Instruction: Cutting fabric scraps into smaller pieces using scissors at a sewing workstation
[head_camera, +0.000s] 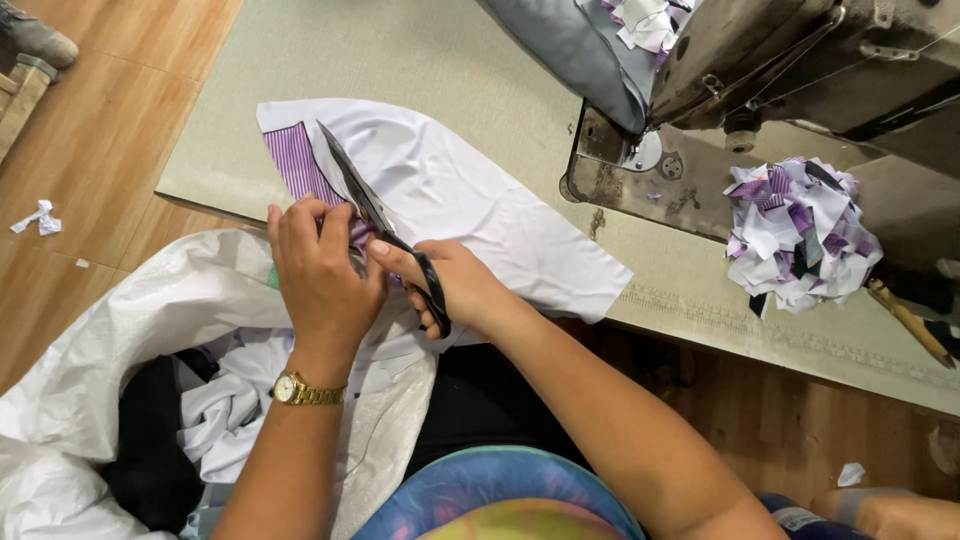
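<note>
Head view: one pair of black-handled scissors (378, 215), clamped in the right hand (455, 290), blades apart over one white cloth piece (470, 200) with a purple-striped band — lying across the table's (400, 60) front edge. The left hand (318, 275) pinches the stripes. One heap of scraps (800, 235) sits beside the sewing machine (780, 60).

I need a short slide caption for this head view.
Right hand cuts white fabric with scissors; left hand steadies it.
</note>
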